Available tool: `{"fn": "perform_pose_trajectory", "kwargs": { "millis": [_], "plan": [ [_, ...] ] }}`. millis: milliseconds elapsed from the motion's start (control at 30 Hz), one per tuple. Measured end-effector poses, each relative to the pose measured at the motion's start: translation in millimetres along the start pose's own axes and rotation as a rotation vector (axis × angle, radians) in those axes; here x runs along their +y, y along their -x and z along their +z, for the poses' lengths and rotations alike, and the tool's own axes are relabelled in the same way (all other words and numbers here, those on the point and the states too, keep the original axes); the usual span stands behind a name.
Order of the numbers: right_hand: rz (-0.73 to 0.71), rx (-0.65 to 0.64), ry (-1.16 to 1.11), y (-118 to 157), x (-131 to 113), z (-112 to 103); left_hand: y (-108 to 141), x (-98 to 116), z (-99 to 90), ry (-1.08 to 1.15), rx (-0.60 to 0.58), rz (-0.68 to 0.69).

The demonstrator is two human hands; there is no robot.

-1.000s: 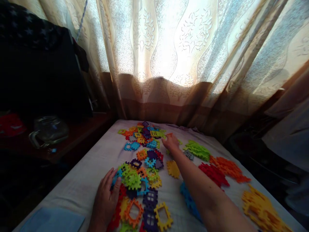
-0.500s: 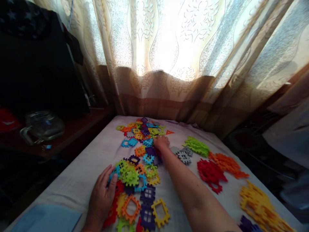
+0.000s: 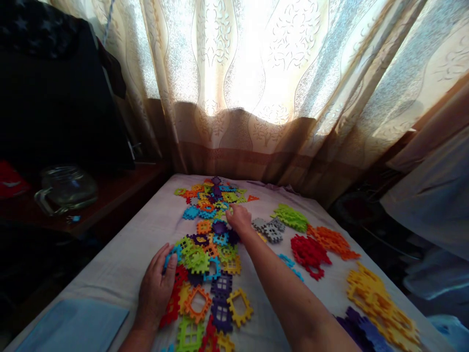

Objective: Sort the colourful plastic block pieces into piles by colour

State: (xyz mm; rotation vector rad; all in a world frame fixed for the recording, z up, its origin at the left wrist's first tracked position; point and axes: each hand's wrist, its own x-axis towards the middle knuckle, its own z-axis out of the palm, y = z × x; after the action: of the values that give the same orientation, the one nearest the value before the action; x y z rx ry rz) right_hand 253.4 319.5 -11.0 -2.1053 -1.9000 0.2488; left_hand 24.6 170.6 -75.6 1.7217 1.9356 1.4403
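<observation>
My left hand [image 3: 157,281] curls its thumb and fingers around blue interlocking plastic tiles [image 3: 173,254] at the left edge of the near heap. Farther off, my right hand [image 3: 239,219] reaches into the mixed tiles with its fingers bent together. Whatever lies in those fingers is hidden. Purple tiles [image 3: 220,227] and a light blue window tile [image 3: 221,238] lie just left of and below it. Lime green tiles [image 3: 196,259], an orange frame tile [image 3: 198,303] and a yellow frame tile [image 3: 240,307] spread between my forearms.
Single-colour piles lie on the right: grey [image 3: 271,232], lime green [image 3: 291,217], orange [image 3: 333,242], red [image 3: 310,255], yellow [image 3: 381,303] and purple [image 3: 361,327]. A pale blue sheet [image 3: 75,325] rests front left. A glass jug [image 3: 68,190] stands on the brown side table [image 3: 146,173].
The view has turned slightly right. My right hand has shifted a little left within the mixed tiles, and blue tiles there now lie differently. My left hand stays on the blue tiles.
</observation>
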Motion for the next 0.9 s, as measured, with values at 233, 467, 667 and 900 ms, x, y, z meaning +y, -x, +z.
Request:
{"fn": "perform_pose_trajectory", "kwargs": {
  "millis": [233, 467, 667, 900],
  "plan": [
    [0.077, -0.061, 0.001, -18.1, 11.6, 20.3, 0.5, -1.7, 1.3, -0.018, 0.005, 0.021],
    [-0.039, -0.106, -0.061, 11.3, -1.7, 25.8, 0.7, -2.4, 3.1, -0.016, 0.022, 0.063],
    [-0.143, -0.158, -0.134, 47.4, -19.1, 21.1, 0.4, 1.5, 2.5, 0.021, 0.03, 0.082],
    [-0.331, -0.204, -0.254, 95.2, -18.2, 12.9, -0.5, 5.9, 0.5, 0.019, 0.018, 0.073]
  ]
}}
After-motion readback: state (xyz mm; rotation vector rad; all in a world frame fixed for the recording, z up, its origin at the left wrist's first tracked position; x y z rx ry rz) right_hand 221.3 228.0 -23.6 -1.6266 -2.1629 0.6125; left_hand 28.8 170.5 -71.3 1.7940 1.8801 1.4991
